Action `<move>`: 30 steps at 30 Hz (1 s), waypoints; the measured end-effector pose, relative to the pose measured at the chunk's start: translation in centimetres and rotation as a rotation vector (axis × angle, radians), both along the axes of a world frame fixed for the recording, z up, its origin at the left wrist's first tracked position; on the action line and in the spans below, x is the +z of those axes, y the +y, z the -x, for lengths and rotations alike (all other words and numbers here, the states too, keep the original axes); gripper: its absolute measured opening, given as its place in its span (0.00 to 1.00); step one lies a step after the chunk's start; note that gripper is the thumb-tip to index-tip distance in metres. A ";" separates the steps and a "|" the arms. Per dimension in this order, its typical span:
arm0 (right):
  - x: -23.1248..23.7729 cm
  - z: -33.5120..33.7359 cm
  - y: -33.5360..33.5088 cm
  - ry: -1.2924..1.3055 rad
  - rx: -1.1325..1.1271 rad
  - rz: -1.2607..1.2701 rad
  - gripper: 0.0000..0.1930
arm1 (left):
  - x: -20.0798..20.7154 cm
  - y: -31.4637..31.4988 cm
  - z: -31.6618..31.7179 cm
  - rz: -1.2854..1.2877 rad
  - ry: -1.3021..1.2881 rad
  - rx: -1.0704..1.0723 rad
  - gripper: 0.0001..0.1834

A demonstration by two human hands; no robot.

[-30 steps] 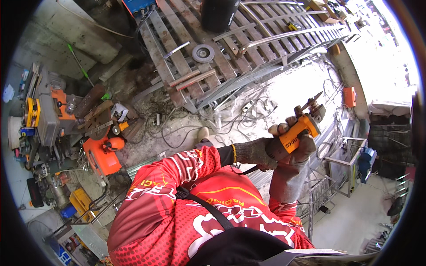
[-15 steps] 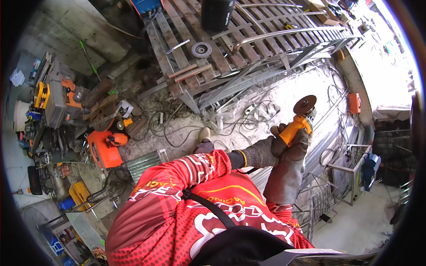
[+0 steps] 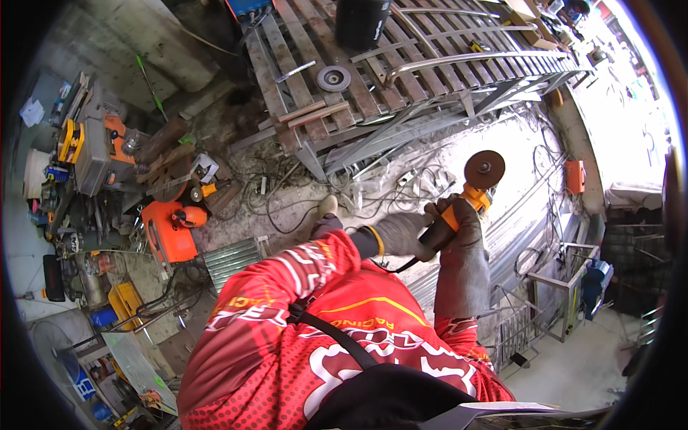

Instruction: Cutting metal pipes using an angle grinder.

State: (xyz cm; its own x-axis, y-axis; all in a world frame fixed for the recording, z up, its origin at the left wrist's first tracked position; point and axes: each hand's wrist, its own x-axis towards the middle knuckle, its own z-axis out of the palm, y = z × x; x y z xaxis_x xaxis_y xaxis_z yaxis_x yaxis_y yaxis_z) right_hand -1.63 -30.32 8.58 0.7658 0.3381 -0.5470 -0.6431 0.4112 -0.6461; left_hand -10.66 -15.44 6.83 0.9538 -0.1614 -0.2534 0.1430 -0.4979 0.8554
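Observation:
In front of me an angle grinder (image 3: 476, 198), yellow with a dark rear body, is held up with its round brown disc (image 3: 484, 170) at the far end. My left hand (image 3: 405, 233), in a grey glove with a yellow cuff edge, is closed around the grinder's rear part. My right hand (image 3: 463, 223), in a long grey gauntlet, is wrapped round the body nearer the disc. The grinder's cord hangs below the left hand. Nothing touches the disc, whose flat face shows. Fingertips are partly hidden behind the tool.
A slatted metal bench (image 3: 287, 75) stands ahead, bearing a loose grinding disc (image 3: 334, 79), a black cylinder (image 3: 362, 23) and a bent tube (image 3: 473, 61). Cables (image 3: 287, 208) snake across the floor. Left are an orange case (image 3: 169, 233) and cluttered tools; right, a metal frame (image 3: 566, 269).
The grinder has turned so that its disc shows more face-on, and it has shifted slightly left. My left hand has moved a little left with it. Both hands keep their hold.

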 end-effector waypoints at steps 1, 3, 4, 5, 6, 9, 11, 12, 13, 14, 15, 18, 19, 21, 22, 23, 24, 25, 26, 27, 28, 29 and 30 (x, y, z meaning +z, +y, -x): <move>-0.8 -0.4 0.0 0.030 0.003 0.039 0.15 | -0.8 2.7 -0.1 -0.145 -0.104 0.107 0.26; 0.1 -1.1 0.2 -0.010 0.073 0.103 0.19 | -4.7 10.8 -0.4 -0.618 -0.385 0.182 0.10; 0.1 -1.6 -0.1 -0.028 0.084 0.143 0.21 | -2.6 14.8 -0.6 -0.882 -0.408 0.343 0.09; -0.4 -2.2 -0.4 -0.020 0.111 0.128 0.26 | -2.6 19.0 0.3 -0.822 -0.624 0.470 0.07; -0.2 -2.4 -0.1 -0.047 0.128 0.127 0.25 | -1.8 20.9 0.7 -0.861 -0.349 0.587 0.08; 1.1 -3.1 1.4 -0.124 0.201 0.147 0.25 | -4.9 26.5 1.5 -1.005 -0.508 0.598 0.09; 1.5 -3.9 2.7 -0.155 0.263 0.207 0.26 | -5.7 27.6 0.9 -1.023 -0.518 0.597 0.10; 1.9 -4.3 3.4 -0.168 0.295 0.237 0.27 | -6.1 27.9 0.7 -1.030 -0.472 0.583 0.10; 2.3 -4.5 4.2 -0.163 0.303 0.267 0.28 | -6.1 28.0 0.3 -1.038 -0.431 0.567 0.10; 2.6 -4.6 5.0 -0.171 0.308 0.303 0.28 | -6.1 28.0 0.0 -1.045 -0.390 0.549 0.11; 2.9 -4.6 5.9 -0.178 0.315 0.340 0.28 | -6.3 28.0 -0.4 -1.034 -0.387 0.541 0.11; 3.8 -5.3 8.1 -0.175 0.416 0.391 0.29 | -6.3 27.8 -1.2 -0.998 -0.378 0.538 0.12; 3.4 -5.5 8.4 -0.167 0.432 0.392 0.30 | -5.9 27.6 -1.3 -0.979 -0.374 0.553 0.12; 3.2 -5.3 8.8 -0.142 0.457 0.397 0.33 | -6.0 27.0 -1.6 -0.933 -0.363 0.551 0.12; 2.8 -5.4 9.2 -0.112 0.469 0.358 0.35 | -6.0 27.0 -1.9 -0.913 -0.364 0.539 0.12; 2.7 -5.6 9.5 -0.098 0.502 0.379 0.36 | -6.1 26.9 -2.2 -0.893 -0.363 0.528 0.12; 2.7 -5.8 9.9 -0.085 0.538 0.400 0.38 | -6.3 26.6 -2.5 -0.867 -0.376 0.523 0.12; 2.3 -6.0 10.3 -0.057 0.569 0.393 0.40 | -6.6 26.3 -2.9 -0.844 -0.389 0.519 0.12; 2.6 -6.0 11.1 -0.074 0.576 0.418 0.41 | -6.9 26.1 -3.3 -0.821 -0.400 0.517 0.12; 2.2 -6.4 11.4 -0.086 0.610 0.442 0.41 | -7.2 25.9 -3.6 -0.793 -0.420 0.528 0.11; 1.6 -6.8 11.7 -0.092 0.634 0.462 0.41 | -7.4 25.8 -3.9 -0.794 -0.422 0.535 0.11; 1.8 -7.1 12.4 -0.125 0.678 0.462 0.42 | -7.5 25.6 -4.0 -0.796 -0.423 0.542 0.12; 1.3 -7.4 12.7 -0.145 0.696 0.487 0.43 | -7.7 25.4 -4.1 -0.798 -0.424 0.551 0.12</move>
State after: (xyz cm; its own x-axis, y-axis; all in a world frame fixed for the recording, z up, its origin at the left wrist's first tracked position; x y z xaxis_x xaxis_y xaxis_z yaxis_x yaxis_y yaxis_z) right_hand 5.75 -17.61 9.93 0.5449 0.5099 -0.6656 -0.5434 -0.3898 -0.7435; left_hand -6.59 9.99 -0.85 0.8800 0.3866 0.2760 0.2861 -0.8952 0.3417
